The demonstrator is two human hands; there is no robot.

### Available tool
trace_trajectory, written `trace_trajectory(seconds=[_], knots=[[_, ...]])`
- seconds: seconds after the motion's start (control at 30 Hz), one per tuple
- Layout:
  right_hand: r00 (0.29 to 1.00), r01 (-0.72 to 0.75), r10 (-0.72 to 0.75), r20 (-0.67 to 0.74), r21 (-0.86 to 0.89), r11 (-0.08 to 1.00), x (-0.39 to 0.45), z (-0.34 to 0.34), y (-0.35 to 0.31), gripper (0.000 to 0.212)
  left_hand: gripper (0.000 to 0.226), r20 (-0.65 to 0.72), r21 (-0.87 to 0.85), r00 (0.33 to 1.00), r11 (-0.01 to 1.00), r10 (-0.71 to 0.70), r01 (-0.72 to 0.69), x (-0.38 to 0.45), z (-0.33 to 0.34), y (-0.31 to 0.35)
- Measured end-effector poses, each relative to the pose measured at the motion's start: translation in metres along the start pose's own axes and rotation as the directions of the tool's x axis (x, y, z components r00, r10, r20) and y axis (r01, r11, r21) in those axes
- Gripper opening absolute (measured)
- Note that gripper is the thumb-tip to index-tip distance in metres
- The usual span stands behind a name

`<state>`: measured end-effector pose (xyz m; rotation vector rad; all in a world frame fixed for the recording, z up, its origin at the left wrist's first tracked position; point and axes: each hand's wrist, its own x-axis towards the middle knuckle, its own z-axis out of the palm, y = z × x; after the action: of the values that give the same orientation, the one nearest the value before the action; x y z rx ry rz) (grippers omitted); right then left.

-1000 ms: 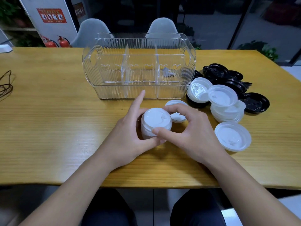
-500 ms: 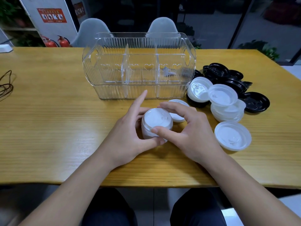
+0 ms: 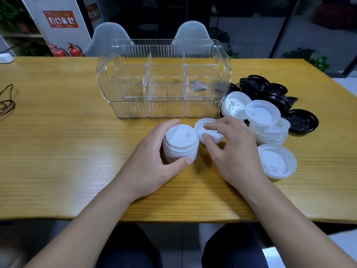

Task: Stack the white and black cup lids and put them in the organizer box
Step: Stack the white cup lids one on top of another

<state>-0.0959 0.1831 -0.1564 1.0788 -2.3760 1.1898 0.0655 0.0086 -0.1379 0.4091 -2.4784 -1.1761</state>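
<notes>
Nearest, a seated person is reaching both bare forearms over a wooden table [image 3: 58, 161]. Their left hand [image 3: 152, 161] is curling thumb and fingers around a stack of white lids [image 3: 180, 145] standing on the table. Just beside it, the right hand [image 3: 233, 149] is touching a single white lid [image 3: 201, 125] with bent fingertips; whether it is gripping it is unclear. Further right, loose white lids [image 3: 270, 124] are lying piled, with black lids [image 3: 301, 122] behind them. Beyond, a clear organizer box [image 3: 164, 107] with three compartments is standing upright
</notes>
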Motion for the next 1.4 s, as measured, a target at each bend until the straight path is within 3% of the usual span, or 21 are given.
trace_trajectory(seconds=[0.13, 0.3, 0.53, 0.8, 1.1, 1.23, 1.4], knots=[[0.997, 0.019, -0.008, 0.075, -0.147, 0.989, 0.000, 0.003, 0.005, 0.016, 0.087, -0.007, 0.011, 1.000, 1.000, -0.001, 0.001, 0.000, 0.000, 0.000], [0.993, 0.104, -0.092, 0.068, -0.202, 0.974, 0.000, 0.003, 0.004, 0.006, 0.086, -0.003, 0.009, 1.000, 1.000, -0.003, 0.003, 0.000, 0.000, 0.001], [0.994, 0.078, -0.056, 0.089, -0.259, 0.963, 0.002, -0.001, -0.001, 0.011, 0.085, 0.008, 0.012, 1.000, 1.000, -0.001, 0.001, 0.000, 0.000, 0.001], [0.996, -0.047, 0.052, 0.079, -0.074, 0.996, 0.002, -0.008, -0.006, 0.023, 0.086, 0.028, -0.003, 0.999, 1.000, 0.018, -0.018, -0.001, -0.001, -0.001], [0.994, -0.099, 0.106, -0.021, 0.206, 0.974, 0.003, -0.012, -0.012, 0.008, 0.084, 0.049, -0.023, 0.998, 0.999, 0.036, -0.035, -0.001, -0.001, -0.003], [0.985, -0.123, 0.161, -0.064, 0.401, 0.908, 0.005, -0.020, -0.019, 0.008, 0.085, 0.081, -0.036, 0.996, 0.998, 0.045, -0.042, -0.003, -0.002, 0.000], [0.956, -0.159, 0.283, -0.079, 0.672, 0.724, 0.010, -0.027, -0.021, 0.007, 0.090, 0.135, -0.049, 0.989, 0.997, 0.064, -0.058, -0.005, -0.002, 0.004]])
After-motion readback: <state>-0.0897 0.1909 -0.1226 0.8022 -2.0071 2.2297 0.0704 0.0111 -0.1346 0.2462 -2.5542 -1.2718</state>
